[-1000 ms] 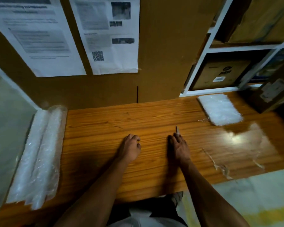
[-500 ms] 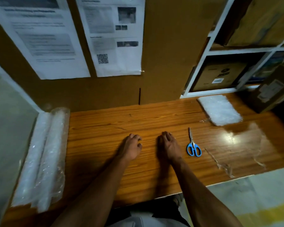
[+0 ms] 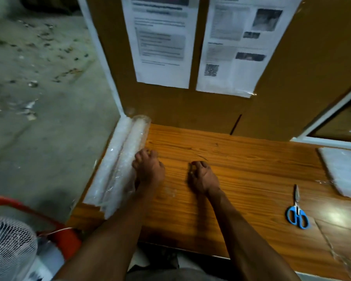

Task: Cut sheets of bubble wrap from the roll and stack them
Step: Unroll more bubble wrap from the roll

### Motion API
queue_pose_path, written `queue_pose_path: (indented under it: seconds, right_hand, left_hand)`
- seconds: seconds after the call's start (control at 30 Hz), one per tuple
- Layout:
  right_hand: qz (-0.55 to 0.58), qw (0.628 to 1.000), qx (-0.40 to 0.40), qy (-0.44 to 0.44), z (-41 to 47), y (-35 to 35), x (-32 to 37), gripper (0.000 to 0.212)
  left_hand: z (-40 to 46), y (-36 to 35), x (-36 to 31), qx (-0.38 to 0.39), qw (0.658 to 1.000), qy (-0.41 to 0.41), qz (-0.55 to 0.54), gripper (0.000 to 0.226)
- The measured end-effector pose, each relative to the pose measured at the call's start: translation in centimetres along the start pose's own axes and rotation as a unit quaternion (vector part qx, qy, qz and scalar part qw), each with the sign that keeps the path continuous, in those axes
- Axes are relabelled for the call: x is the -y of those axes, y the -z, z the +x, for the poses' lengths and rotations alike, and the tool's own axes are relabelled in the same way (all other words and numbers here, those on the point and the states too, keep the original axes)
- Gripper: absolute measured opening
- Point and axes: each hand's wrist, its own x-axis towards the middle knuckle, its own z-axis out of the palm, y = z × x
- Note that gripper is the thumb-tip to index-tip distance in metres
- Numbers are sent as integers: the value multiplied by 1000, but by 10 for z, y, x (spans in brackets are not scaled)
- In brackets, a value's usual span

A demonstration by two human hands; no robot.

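A bubble wrap roll (image 3: 120,165) lies along the left edge of the wooden table (image 3: 241,165). My left hand (image 3: 149,169) rests against the roll's right side, fingers curled at its loose edge; whether it grips the wrap is unclear. My right hand (image 3: 203,177) sits on the bare wood in the middle, fingers bent, holding nothing. Blue-handled scissors (image 3: 297,209) lie shut on the table to the right, apart from both hands. A stack of cut bubble wrap sheets (image 3: 344,171) lies at the far right.
A cardboard wall with two taped paper notices (image 3: 162,41) stands behind the table. A white fan (image 3: 8,246) and a red frame (image 3: 55,226) stand on the concrete floor at the lower left. A clear plastic scrap (image 3: 336,250) lies near the table's front right edge.
The view has swung left. My left hand moved left from mid-table to the roll. My right hand let go of the scissors, which now lie on the table, and moved left.
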Motion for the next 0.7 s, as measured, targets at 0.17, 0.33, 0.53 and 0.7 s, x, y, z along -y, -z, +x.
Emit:
queue_pose_path:
  seconds: [0.17, 0.33, 0.53, 0.7]
  right_hand:
    - [3, 1000, -1, 3, 4, -12, 16, 52]
    - [7, 1000, 7, -18, 10, -12, 14, 61]
    - [3, 999, -24, -32, 14, -11, 2, 41]
    - [80, 994, -51, -55, 19, -17, -7, 49]
  left_hand:
    - [23, 4, 37, 19, 994, 99, 37, 67]
    - [32, -9, 51, 79, 986, 138, 49, 71]
    - [32, -13, 37, 107, 988, 94, 58, 65]
    - [14, -27, 2, 119, 992, 23, 32, 64]
